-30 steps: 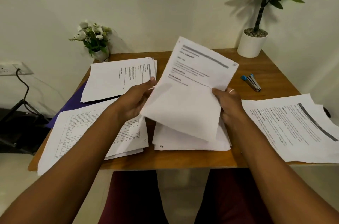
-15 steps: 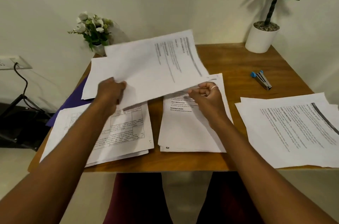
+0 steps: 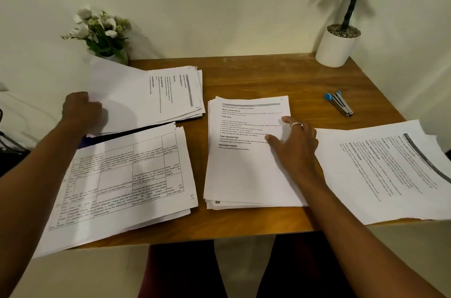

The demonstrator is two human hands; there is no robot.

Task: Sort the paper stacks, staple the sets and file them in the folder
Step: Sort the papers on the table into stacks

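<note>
On the brown wooden bench (image 3: 268, 78), the left hand (image 3: 81, 112) grips the far white paper stack (image 3: 146, 97) by its edge, and the right hand (image 3: 292, 144) rests flat-fingered on the middle white paper stack (image 3: 244, 170).

Wooden table (image 3: 280, 78) against pale wall (image 3: 219, 5)

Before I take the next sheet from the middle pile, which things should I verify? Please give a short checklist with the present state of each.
1. Left hand free of the white sheet on the far-left paper stack: cannot tell; its fingers curl at the sheet's edge.
2. Right hand on the middle stack of printed white paper: ok; straight fingers rest on the top sheet.
3. Blue and silver stapler within view: ok; it lies alone on the brown wooden table.
4. Purple folder free for filing: not ok; paper stacks cover most of it.
5. Near-left stack of table-printed sheets fully on the table: not ok; its near corner overhangs.
</note>
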